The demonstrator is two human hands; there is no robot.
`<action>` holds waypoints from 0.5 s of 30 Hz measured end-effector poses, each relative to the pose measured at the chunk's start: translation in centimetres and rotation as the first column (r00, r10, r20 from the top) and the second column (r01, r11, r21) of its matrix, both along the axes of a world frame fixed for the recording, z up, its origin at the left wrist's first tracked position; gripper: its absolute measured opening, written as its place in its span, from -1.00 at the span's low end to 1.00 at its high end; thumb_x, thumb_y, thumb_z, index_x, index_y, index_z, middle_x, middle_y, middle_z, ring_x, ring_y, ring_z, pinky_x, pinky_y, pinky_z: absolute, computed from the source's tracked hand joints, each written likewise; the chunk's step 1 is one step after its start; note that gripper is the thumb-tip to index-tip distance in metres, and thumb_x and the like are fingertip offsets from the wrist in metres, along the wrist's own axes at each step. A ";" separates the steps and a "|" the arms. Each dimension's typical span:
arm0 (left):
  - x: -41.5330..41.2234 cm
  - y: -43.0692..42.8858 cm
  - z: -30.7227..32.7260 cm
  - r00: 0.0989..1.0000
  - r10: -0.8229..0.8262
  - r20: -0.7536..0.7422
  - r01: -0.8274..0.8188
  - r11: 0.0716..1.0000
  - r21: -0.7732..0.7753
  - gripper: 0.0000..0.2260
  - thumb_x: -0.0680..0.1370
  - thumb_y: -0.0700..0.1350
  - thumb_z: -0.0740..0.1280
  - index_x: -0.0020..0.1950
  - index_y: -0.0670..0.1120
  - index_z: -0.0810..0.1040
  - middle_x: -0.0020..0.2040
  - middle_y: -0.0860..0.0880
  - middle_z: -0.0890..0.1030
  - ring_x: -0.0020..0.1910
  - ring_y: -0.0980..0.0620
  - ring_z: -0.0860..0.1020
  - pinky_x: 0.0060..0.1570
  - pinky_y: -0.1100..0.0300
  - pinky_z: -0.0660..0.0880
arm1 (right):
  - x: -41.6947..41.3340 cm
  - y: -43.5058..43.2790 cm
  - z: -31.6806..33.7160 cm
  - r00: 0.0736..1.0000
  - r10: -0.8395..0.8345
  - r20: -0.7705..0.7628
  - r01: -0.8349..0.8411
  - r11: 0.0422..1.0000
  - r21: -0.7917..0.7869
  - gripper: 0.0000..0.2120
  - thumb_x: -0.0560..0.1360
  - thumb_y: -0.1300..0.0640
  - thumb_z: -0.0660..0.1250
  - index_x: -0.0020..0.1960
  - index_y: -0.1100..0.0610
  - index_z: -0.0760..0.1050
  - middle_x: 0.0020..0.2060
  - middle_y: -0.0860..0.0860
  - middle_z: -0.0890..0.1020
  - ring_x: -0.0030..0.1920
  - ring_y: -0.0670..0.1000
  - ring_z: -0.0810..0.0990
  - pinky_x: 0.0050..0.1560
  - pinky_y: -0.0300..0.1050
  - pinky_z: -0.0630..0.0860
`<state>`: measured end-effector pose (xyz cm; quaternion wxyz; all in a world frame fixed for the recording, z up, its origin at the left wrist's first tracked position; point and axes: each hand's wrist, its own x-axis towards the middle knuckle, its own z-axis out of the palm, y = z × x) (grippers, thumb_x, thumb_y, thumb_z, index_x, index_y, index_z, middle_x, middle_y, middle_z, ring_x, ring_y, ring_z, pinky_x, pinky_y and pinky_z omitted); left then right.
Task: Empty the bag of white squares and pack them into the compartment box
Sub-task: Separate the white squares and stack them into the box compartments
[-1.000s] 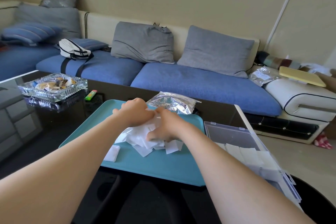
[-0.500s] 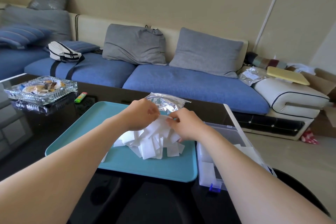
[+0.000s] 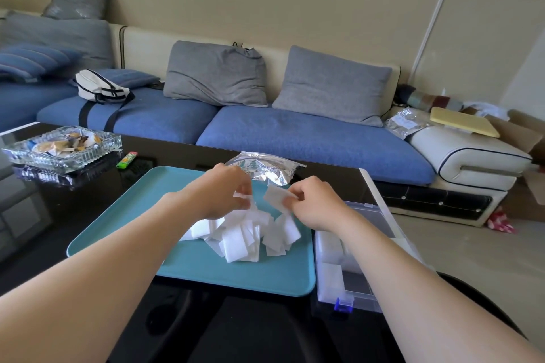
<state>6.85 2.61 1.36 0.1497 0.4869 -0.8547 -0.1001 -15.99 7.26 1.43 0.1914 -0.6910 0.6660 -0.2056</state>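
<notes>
Over the middle of the tabletop [image 3: 59, 215], pinching a single white square [image 3: 277, 197] in the right grip [image 3: 312, 205], lifting it clear. Pinching another atop the pile [image 3: 250, 237] with the left grip [image 3: 224, 194], likely for separating stuck pieces. Heaping everything on the teal tray [image 3: 97, 244] for containment. Parking the foil bag [image 3: 265, 169] toward the far edge, out of the way. Having the compartment box [image 3: 348, 277] open by the right edge for short transfers.
</notes>
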 end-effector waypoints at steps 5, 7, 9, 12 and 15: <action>-0.4 -0.6 0.0 0.986 0.022 -0.163 -0.034 0.996 -0.077 -0.90 0.63 0.01 0.42 0.11 0.05 0.69 0.00 0.11 0.66 0.06 -0.05 0.55 0.04 0.07 0.48 | -0.6 -0.4 0.0 0.991 -0.020 0.136 0.031 0.997 -0.076 -0.78 0.61 0.15 0.30 -0.09 0.20 0.68 -0.27 0.09 0.71 -0.27 0.12 0.66 -0.23 -0.11 0.57; -0.7 -0.7 0.3 0.961 0.041 -0.272 -0.068 0.994 -0.089 -0.88 0.65 -0.03 0.40 0.13 0.02 0.71 0.02 0.08 0.69 0.01 0.02 0.57 0.01 0.17 0.43 | -0.5 -0.3 0.3 0.950 -0.010 0.311 0.041 0.995 -0.093 -0.79 0.64 0.25 0.28 -0.03 0.19 0.69 -0.22 0.13 0.75 -0.24 0.05 0.77 -0.11 -0.02 0.73; -0.9 -0.8 0.6 0.930 0.064 -0.362 -0.099 0.992 -0.079 -0.87 0.66 -0.05 0.38 0.14 0.00 0.71 0.00 0.10 0.68 -0.08 0.17 0.56 -0.07 0.29 0.39 | -0.1 -0.2 0.7 0.891 -0.007 0.454 0.066 0.991 -0.114 -0.79 0.63 0.30 0.28 -0.01 0.17 0.69 -0.20 0.17 0.74 -0.23 0.09 0.78 -0.12 0.02 0.74; -1.1 -0.8 1.0 0.870 0.101 -0.482 -0.144 0.988 -0.054 -0.88 0.67 -0.04 0.37 0.09 0.01 0.70 -0.07 0.15 0.69 -0.14 0.23 0.58 -0.13 0.35 0.44 | 0.4 -0.1 1.3 0.801 -0.044 0.597 0.124 0.988 -0.093 -0.80 0.58 0.29 0.29 -0.05 0.17 0.70 -0.17 0.19 0.74 -0.21 0.12 0.78 -0.15 0.01 0.71; -1.6 -0.6 1.5 0.715 0.157 -0.681 -0.122 0.987 0.100 -0.91 0.66 -0.09 0.40 0.05 -0.07 0.69 -0.06 0.01 0.73 -0.13 0.01 0.71 -0.16 0.16 0.67 | 0.9 -0.1 1.6 0.734 -0.094 0.673 0.165 0.985 -0.043 -0.83 0.55 0.23 0.36 -0.11 0.12 0.73 -0.19 0.10 0.73 -0.22 0.03 0.72 -0.21 -0.10 0.64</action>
